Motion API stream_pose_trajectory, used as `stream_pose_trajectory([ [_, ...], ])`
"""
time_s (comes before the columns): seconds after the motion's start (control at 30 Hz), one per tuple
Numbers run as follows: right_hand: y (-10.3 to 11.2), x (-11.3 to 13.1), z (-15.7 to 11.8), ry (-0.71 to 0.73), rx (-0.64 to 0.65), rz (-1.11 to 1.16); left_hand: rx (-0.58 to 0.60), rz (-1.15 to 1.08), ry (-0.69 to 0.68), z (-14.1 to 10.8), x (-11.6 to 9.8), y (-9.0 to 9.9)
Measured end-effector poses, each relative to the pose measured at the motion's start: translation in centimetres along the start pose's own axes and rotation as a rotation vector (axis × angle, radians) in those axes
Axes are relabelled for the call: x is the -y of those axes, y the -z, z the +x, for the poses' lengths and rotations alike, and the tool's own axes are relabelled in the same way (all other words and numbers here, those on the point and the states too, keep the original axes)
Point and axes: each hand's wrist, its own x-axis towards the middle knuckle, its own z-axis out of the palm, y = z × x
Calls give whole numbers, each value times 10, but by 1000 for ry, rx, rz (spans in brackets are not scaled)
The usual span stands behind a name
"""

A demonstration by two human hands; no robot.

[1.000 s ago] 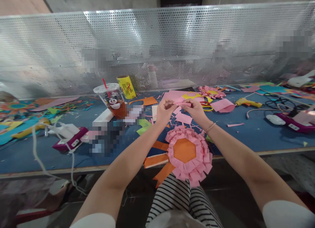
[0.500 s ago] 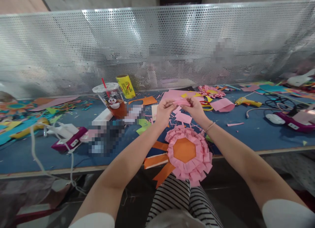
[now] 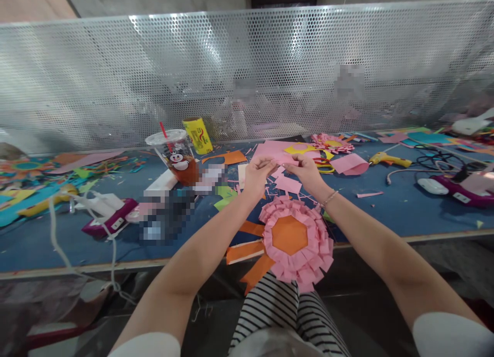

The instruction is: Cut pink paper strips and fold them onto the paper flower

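Note:
Between my two hands a small piece of pink paper [image 3: 281, 160] is pinched above the blue table. My left hand [image 3: 259, 173] is closed on its left end, thumb against fingertips. The other end sits in the fingers of my right hand [image 3: 305, 171], which wears a bracelet at the wrist. Below them, at the table's front edge, lies a pink paper rosette [image 3: 322, 244] with an orange centre and orange ribbon tails [image 3: 247, 251]. Pink paper scraps [image 3: 287, 184] and a larger pink sheet [image 3: 266, 148] lie around my hands.
A plastic cup of drink [image 3: 181, 159] and a yellow packet [image 3: 198, 135] stand left of my hands. Purple power strips [image 3: 110, 220] with cords lie on both sides. On the right are a yellow glue gun [image 3: 389, 160] and black cables. A perforated metal screen [image 3: 247, 53] rises behind.
My hands stay in nearly the same place, with the fingers shifting slightly on the pink paper, which now looks flatter. The rosette has not moved.

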Motion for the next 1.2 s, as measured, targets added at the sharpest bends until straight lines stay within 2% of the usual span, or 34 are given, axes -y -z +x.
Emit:
stream_pose_trajectory([
  [0.3,-1,-3,1,-29,-55,32,0,-28,9,0,0,1],
  [0.7,-2,6,-1,39,4,97,7,-26,1,0,0,0],
  [0.83,-1,6,0,-10,-14,131,18,-39,-2,1,2,2],
  [1.0,2,6,1,-130,7,266,-21,-64,13,4,3,4],
  [1.2,4,11,1,-9,18,270,-79,-83,53,8,3,9],
])
